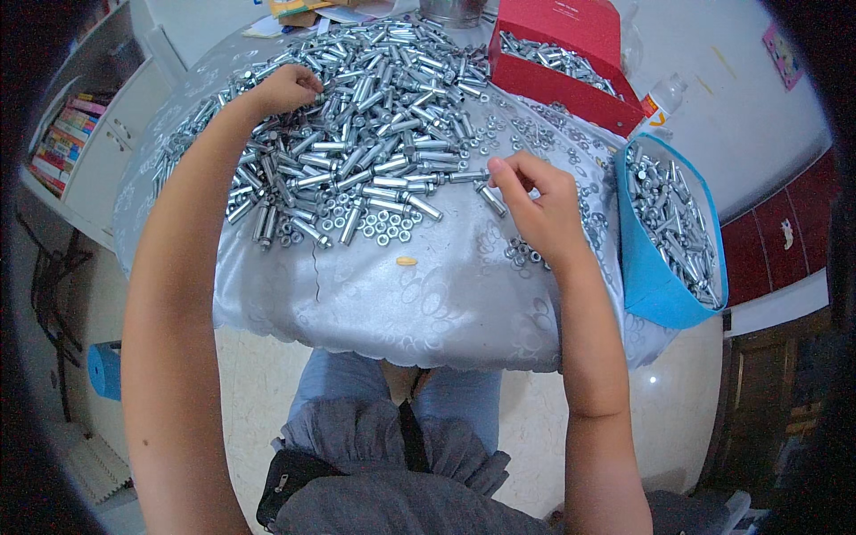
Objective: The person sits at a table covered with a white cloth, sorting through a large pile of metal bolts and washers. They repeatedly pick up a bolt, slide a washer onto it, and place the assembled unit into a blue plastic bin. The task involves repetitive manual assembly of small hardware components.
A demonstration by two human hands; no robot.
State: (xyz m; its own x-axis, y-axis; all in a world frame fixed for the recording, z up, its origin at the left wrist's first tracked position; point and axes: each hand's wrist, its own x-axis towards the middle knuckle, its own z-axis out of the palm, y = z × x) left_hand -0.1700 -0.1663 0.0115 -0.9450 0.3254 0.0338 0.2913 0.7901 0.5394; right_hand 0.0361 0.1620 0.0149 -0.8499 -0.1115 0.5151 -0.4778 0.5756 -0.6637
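A large heap of silver expansion bolts (374, 116) with metal sleeves covers the far part of the table. My left hand (287, 89) reaches to the heap's far left side, its fingers curled down; what they hold, if anything, is hidden. At the heap's right edge is my right hand (542, 201), with thumb and fingers drawn together. Whatever sits in that pinch cannot be made out. Just beneath the right fingertips lies a single expansion bolt (491, 201). Loose hex nuts (383, 226) are scattered along the heap's near edge, and more nuts lie around the right hand.
A blue fabric bin (669, 276) full of bolts stands at the table's right edge. Behind it are an open red box (571, 89) of metal parts and a plastic bottle (664, 96). A small yellow piece (407, 261) lies on the silvery tablecloth (374, 308).
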